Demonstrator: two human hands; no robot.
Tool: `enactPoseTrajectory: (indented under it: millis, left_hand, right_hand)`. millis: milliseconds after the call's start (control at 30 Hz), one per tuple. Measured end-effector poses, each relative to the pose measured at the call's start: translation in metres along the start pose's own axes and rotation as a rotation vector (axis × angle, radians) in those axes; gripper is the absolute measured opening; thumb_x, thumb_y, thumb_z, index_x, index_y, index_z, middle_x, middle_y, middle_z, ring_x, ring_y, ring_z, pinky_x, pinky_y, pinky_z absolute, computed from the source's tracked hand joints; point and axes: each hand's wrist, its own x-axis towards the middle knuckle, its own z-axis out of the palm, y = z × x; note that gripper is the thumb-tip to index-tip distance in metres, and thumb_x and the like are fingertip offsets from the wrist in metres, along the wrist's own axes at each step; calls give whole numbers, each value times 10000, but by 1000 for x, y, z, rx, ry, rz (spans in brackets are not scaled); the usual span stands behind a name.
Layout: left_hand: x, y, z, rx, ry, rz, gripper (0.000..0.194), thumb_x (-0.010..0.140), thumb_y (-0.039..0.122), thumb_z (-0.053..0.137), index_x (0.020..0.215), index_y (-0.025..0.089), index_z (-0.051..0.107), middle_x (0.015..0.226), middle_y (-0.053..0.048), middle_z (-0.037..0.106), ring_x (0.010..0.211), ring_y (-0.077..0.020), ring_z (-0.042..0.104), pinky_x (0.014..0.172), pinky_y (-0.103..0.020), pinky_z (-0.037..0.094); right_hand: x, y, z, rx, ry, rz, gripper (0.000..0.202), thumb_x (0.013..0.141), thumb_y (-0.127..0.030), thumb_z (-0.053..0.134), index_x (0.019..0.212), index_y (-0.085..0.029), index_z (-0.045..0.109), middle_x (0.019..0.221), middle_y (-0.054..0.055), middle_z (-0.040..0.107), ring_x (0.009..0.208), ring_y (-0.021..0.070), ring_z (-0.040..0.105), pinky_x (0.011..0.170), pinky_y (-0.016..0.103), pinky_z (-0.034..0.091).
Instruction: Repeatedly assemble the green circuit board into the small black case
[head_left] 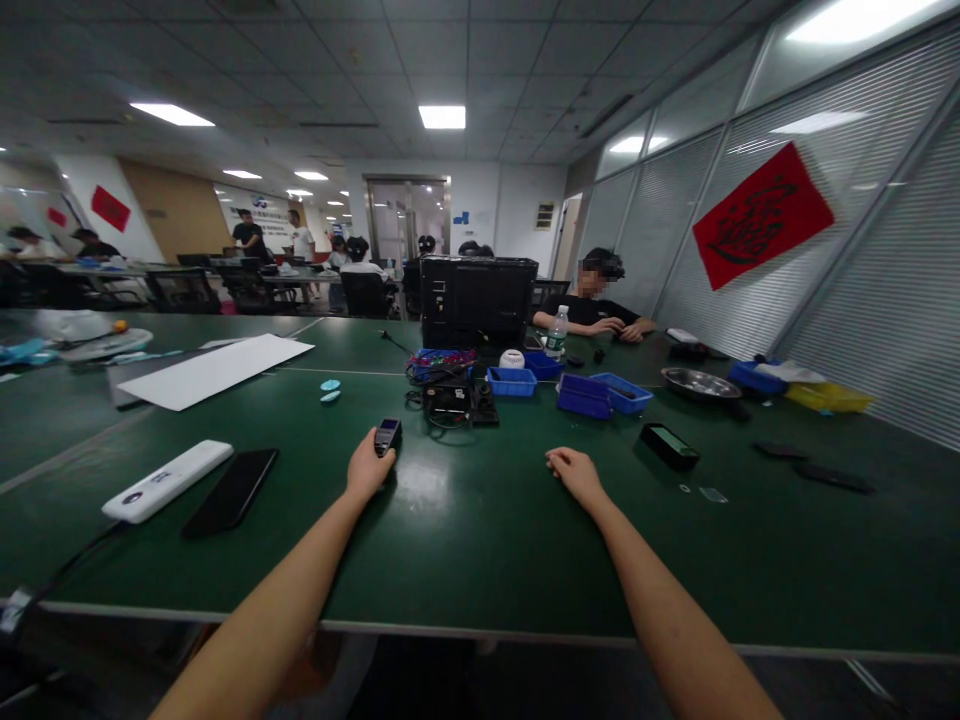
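Note:
My left hand [364, 470] is closed around a small black handheld device [388, 434] with a little screen at its top, standing up from the green table [465, 560]. Its lower part is hidden by my fingers. My right hand [577, 474] rests on the table to the right, fingers curled together and nothing visible in them. Further right of it lies a black box-shaped device [670, 446] with a greenish face. Close by are a small pale ring [685, 488] and a clear thin piece [713, 494].
A white power strip [169, 480] and a black phone [231, 490] lie at left. Ahead are tangled cables with a black adapter [448, 398], blue trays [512, 381], a baseball [511, 359], a bottle [557, 332] and a monitor's back [478, 300]. A co-worker [596, 300] sits across, near a metal pan [701, 383].

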Motion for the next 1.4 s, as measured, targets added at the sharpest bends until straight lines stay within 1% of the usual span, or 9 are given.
enactPoseTrajectory:
  millis: [200,367,467,567,667,767,933,1167,1400]
  left_hand:
    - [11,-31,-26,40,72,-63,581,743,347,490,1273,142,363,1247,-129,496,1111,-258,490,901,-342,391]
    - [22,-55,-44,84,135,-134,591,744,372,474,1273,134,363,1230,-145,501,1095,-280,495,878,-365,402]
    - [27,-65,-50,89,186,-202,615,742,425,471,1275,137,362,1210,-150,510,1080,-293,501,863,-378,410]
    - [29,-68,-51,72,239,-251,679,740,519,449,1281,120,357,1205,-164,507,1086,-301,494,869,-384,405]
    - [30,-67,-49,69,249,-250,684,756,542,408,1274,97,370,1202,-178,503,1095,-302,485,882,-383,395]
    - [29,-65,-46,84,223,-230,631,784,498,378,1271,98,379,1202,-177,505,1091,-296,489,879,-382,397]
    - [26,-58,-40,88,176,-176,588,794,449,385,1270,103,387,1224,-170,499,1103,-281,486,887,-366,391]
    - [11,-27,-27,74,84,-92,578,802,439,382,1278,109,381,1237,-153,502,1096,-268,499,876,-340,397]
    - [-2,1,0,64,-14,41,599,813,463,376,1298,112,359,1193,-158,541,1066,-264,526,854,-328,399]
  right_hand:
    - [-1,-3,0,8,-2,9,186,723,-244,497,797,-146,637,689,31,646,529,113,557,543,232,427]
    - [-2,-5,-1,-21,-23,13,202,734,-253,486,815,-144,636,715,37,648,553,118,564,548,232,425]
    - [-3,-5,-2,-35,-30,20,212,739,-259,480,826,-144,635,732,44,651,569,121,569,542,227,421]
    - [-1,-2,-1,-46,-29,2,219,740,-269,476,827,-147,635,732,41,653,567,120,571,549,226,422]
    - [3,3,1,-73,-32,-17,230,741,-285,467,823,-150,634,719,36,651,559,119,571,549,224,419]
    - [5,6,3,-95,-42,-21,241,739,-294,460,825,-153,636,722,34,652,565,119,574,550,222,419]
    - [4,4,2,-135,-55,-21,259,740,-305,451,849,-163,638,744,32,657,586,125,581,558,227,420]
    - [3,1,3,-171,-56,-23,269,746,-308,444,860,-163,640,750,27,660,595,129,581,574,234,416]
    - [0,-7,5,-266,-47,-31,255,755,-294,447,859,-189,654,776,20,668,695,145,594,597,226,393]
